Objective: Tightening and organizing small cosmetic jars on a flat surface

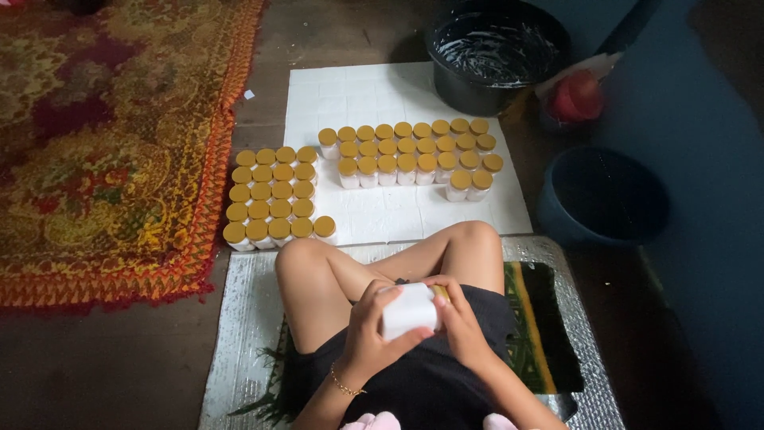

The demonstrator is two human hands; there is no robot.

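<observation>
Holding a small white plastic jar (409,310) over the lap, well below the white tiled sheet (398,211), left hand (368,330) clamped round its smooth, probably light and slippery body, right hand (460,325) fingers pinching the yellow-gold lid (440,293).

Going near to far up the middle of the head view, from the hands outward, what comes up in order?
White jar held between left hand and right hand → bent knees → white sheet → rows of gold-lidded jars → black bucket.
</observation>
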